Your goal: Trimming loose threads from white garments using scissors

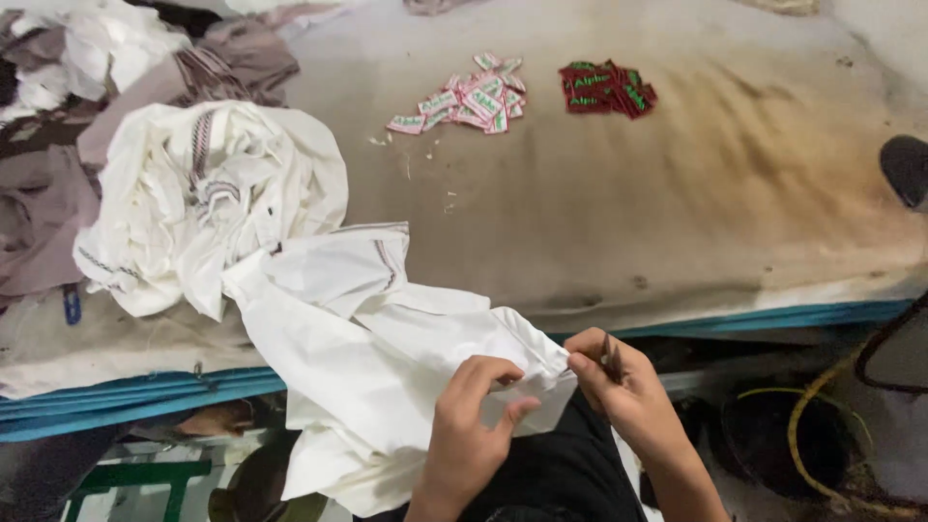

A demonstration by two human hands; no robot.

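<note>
Between my two hands, the white garment (pixel 387 358) hangs off the surface (pixel 677 222), my left fingers (pixel 483 382) pinched on its edge and my right fingers (pixel 594 362) closed around a small dark tool (pixel 611 358) at the seam. Beyond them lie white labels (pixel 469 97), red labels (pixel 607 89) and a heap of garments (pixel 203 193), so much looks left.

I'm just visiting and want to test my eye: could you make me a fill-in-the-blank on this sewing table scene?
1. Both hands pinch a ____ garment.
2. The right hand also holds a thin ____ tool.
3. Beside the pale labels lies a pile of ____ labels.
4. The stained table has a ____ edge.

Missing: white; metal; red; blue
</note>
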